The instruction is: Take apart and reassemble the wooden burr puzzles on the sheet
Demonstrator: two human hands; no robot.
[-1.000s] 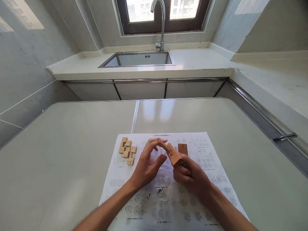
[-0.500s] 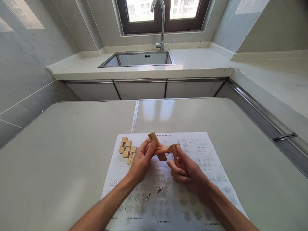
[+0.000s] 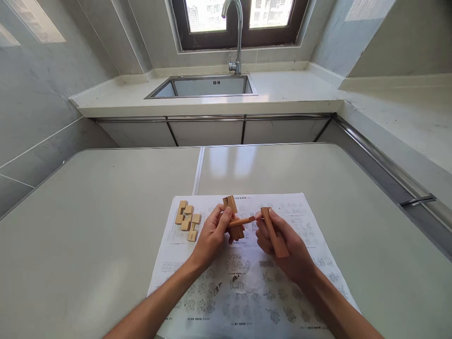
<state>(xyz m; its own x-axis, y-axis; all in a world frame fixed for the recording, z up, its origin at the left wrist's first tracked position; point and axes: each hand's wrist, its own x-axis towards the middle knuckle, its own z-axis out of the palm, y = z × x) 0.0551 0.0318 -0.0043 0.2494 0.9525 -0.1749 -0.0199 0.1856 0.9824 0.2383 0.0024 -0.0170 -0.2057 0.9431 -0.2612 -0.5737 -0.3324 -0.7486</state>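
Observation:
My left hand (image 3: 214, 231) pinches two crossed wooden puzzle pieces above the printed sheet. One is a wide piece (image 3: 230, 203) with a dark mark near its upper end; the other is a narrow piece (image 3: 243, 221) pointing right. In my right hand (image 3: 282, 239) is a separate flat wooden puzzle piece (image 3: 274, 233), tilted, its top end showing above the fingers. A small gap lies between it and the narrow piece's tip. Several lighter notched wooden pieces (image 3: 185, 216) rest on the sheet's upper left, beyond my left hand.
A large paper sheet (image 3: 247, 301) printed with small diagrams lies on the pale table (image 3: 88, 235). Beyond the table's far edge are a counter (image 3: 289, 92), a sink (image 3: 208, 97) and a faucet (image 3: 239, 42) below a window. A handled cabinet front runs along the right.
My right hand has drawn its piece away from the narrow piece, turning it so its flat face shows. My left hand has tilted the crossed pieces slightly.

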